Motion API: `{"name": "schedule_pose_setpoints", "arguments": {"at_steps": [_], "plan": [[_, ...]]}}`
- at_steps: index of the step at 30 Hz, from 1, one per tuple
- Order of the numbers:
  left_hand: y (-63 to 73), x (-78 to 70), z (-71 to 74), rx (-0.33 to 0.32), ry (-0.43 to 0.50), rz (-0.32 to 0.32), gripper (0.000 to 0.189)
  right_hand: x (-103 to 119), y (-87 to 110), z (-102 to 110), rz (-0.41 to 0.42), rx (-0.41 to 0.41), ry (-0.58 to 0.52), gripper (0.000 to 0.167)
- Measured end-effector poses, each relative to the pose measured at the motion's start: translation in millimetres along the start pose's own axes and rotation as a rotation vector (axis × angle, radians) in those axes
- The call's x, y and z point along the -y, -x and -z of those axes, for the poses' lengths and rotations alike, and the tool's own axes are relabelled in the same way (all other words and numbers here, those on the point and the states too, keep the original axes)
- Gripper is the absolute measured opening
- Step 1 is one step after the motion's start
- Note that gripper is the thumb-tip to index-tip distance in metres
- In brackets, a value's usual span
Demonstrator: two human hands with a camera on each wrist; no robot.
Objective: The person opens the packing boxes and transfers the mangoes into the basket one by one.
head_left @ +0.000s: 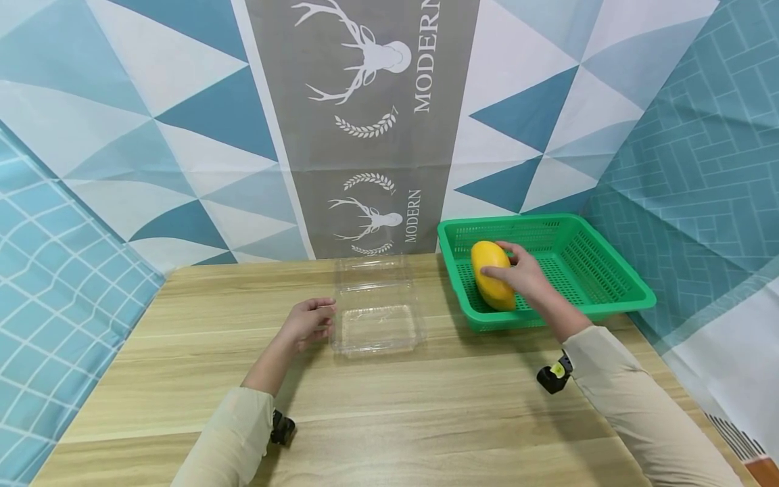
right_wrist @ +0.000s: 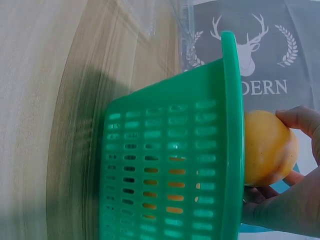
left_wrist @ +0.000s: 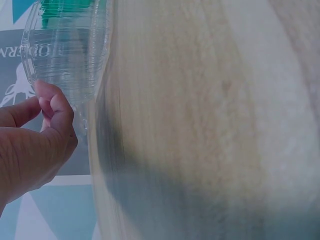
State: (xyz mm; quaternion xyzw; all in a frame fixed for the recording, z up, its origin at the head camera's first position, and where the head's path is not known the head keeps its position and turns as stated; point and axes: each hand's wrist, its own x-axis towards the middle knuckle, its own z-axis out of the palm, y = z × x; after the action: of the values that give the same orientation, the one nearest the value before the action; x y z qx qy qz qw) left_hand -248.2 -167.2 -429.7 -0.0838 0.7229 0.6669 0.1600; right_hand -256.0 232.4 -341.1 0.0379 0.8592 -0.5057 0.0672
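In the head view, a yellow mango [head_left: 491, 274] leans upright inside the green plastic basket [head_left: 615, 308], at its left end. My right hand [head_left: 521, 270] grips the mango's upper part, thumb on the near side and fingers behind. From the right wrist, the mango [right_wrist: 267, 147] shows above the basket rim, its lower part visible through the slots. A clear plastic clamshell box [head_left: 377, 329] lies unfolded on the table, its lid [head_left: 374, 272] toward the wall. My left hand [head_left: 309, 321] is at the box's left edge, thumb and forefinger pinching the rim [left_wrist: 32, 70].
The wooden table [head_left: 377, 419] meets a wall covering [head_left: 377, 149] with deer prints and triangles at the back. Blue patterned sheets [head_left: 718, 155] hang at the sides. Small black wrist cameras [head_left: 554, 375] sit under both sleeves.
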Motion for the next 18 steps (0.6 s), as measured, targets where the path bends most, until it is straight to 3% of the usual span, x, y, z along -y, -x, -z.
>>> {"name": "schedule_pose_setpoints", "arguments": {"at_steps": [18], "plan": [[-1.7, 1.3, -0.6, -0.002, 0.001, -0.004, 0.041, -9, -0.6, 11, -0.008, -0.026, 0.008, 0.081]]}}
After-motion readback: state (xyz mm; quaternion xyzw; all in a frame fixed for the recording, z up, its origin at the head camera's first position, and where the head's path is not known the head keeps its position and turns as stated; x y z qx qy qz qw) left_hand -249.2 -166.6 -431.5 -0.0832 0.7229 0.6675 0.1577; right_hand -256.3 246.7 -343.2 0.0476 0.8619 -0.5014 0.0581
